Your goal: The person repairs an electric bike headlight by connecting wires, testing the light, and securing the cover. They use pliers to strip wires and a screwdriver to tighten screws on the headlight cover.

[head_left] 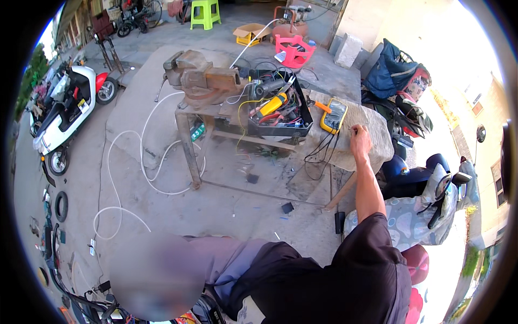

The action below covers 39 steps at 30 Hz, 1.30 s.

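A right hand [360, 137] is stretched out over the stone surface [372, 135], its grip closed, seemingly pinching a thin black lead; this cannot be told for sure. The yellow multimeter [333, 115] lies just left of the grip, with its leads [321, 154] hanging below. The lead would best be held steady and the wires kept untangled. No left hand is seen.
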{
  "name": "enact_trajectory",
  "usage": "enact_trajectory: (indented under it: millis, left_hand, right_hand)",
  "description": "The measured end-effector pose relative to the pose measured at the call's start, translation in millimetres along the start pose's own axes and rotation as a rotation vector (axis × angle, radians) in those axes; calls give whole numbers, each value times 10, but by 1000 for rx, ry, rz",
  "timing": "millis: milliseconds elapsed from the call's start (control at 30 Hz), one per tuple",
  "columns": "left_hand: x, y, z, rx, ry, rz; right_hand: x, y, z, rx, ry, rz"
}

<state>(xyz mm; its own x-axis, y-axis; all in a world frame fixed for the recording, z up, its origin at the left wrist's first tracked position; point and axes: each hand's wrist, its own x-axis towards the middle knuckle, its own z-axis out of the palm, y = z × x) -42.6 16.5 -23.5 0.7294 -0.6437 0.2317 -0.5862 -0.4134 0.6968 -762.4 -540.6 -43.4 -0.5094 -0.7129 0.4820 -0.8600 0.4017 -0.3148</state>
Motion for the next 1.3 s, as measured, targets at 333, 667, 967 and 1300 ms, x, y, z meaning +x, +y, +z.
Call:
enact_trajectory:
  millis: [333,667,967,1300]
  left_hand:
    - [-107,-68,153,-124,75,-122]
    - [-73,222,-37,-93,60,-229]
    - [-119,197,-57,44,43,-134]
    - [-67,216,-68,-102,65,-163]
  right_hand:
    - [744,480,778,10,-232,-15]
    - [566,44,346,308,24,32]
    - [-1418,-2918,-1150,1052,-253,-486]
    - [-4460,-4577,-2089,1457,-1281,-1520]
